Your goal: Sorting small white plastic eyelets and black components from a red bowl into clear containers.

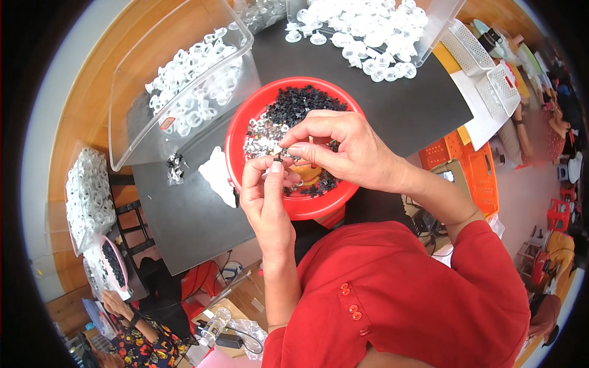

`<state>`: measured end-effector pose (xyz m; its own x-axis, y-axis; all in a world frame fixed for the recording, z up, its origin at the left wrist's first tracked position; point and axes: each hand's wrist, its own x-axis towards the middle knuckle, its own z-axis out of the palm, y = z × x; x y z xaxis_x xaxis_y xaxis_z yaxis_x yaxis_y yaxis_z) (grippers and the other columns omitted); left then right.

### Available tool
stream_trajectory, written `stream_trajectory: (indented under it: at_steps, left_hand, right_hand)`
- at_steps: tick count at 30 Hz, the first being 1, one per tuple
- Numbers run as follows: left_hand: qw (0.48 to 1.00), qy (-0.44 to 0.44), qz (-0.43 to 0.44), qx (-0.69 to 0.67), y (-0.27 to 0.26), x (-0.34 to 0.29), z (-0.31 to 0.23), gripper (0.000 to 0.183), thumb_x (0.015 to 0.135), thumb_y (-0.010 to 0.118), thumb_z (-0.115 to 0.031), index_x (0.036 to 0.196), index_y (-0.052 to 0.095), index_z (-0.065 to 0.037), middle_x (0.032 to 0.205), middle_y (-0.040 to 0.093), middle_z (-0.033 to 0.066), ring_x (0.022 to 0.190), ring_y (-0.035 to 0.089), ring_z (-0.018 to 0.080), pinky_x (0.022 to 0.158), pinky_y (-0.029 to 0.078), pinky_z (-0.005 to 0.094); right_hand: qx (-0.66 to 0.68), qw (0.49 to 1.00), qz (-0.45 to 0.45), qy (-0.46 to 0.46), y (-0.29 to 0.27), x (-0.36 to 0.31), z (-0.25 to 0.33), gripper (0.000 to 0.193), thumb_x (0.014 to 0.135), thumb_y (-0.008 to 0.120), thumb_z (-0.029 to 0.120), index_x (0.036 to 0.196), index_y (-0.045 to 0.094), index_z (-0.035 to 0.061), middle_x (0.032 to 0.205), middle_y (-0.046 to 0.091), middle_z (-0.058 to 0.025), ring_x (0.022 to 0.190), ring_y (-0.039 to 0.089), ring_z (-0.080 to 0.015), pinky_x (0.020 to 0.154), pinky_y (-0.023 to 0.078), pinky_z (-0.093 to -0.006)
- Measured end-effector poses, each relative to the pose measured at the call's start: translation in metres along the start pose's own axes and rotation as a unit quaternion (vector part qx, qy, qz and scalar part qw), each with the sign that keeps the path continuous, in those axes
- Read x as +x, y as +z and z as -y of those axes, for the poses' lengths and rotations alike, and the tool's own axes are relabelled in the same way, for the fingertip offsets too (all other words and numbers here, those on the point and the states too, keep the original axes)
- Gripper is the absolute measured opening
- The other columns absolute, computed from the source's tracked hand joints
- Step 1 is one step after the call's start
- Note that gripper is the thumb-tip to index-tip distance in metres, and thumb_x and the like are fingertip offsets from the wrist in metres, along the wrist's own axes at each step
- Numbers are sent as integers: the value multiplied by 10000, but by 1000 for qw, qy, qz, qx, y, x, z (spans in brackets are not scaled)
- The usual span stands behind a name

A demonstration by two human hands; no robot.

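Both my hands meet over a round red basin (235, 122). My left hand (267, 193) is closed, its thumb and forefinger pinching a small black part (278, 157). Coming in from the right, my right hand (346, 150) pinches at the top of that part; what lies between its fingertips is too small to make out. Inside the basin, small black pieces (307, 101) are heaped at the far side, with shiny silver metal pieces (260, 138) at the left. More black pieces and a yellow printed patch of the basin's bottom show under my hands.
On the dark table (423, 113) stand a clear plastic box (245, 52) of white ring-like parts and a second heap of white parts (386, 37). A white cloth (219, 175) touches the basin's left side. Orange crates (472, 175) stand right; another person's hand (115, 302) shows lower left.
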<state>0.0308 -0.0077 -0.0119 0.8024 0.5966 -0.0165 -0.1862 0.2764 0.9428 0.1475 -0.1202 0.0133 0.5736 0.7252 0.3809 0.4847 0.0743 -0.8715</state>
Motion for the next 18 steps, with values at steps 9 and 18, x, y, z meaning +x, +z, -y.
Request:
stream_trajectory:
  at_steps: [9, 18]
  left_hand:
    - [1000, -11, 0, -4, -1, -1, -1, 50, 919, 528, -71, 925, 560, -33, 804, 595, 31, 684, 536, 72, 669, 449, 221]
    - [1000, -4, -2, 8, -4, -3, -1, 33, 899, 553, -47, 906, 574, -23, 773, 580, 11, 669, 533, 62, 653, 439, 212]
  right_hand:
    - [-138, 980, -25, -140, 7, -4, -6, 72, 786, 657, 113, 828, 615, 73, 761, 577, -45, 679, 570, -215, 637, 412, -328]
    - [-281, 920, -36, -272, 13, -1, -11, 109, 765, 634, 158, 800, 560, 86, 749, 504, -22, 653, 504, -174, 621, 377, -307]
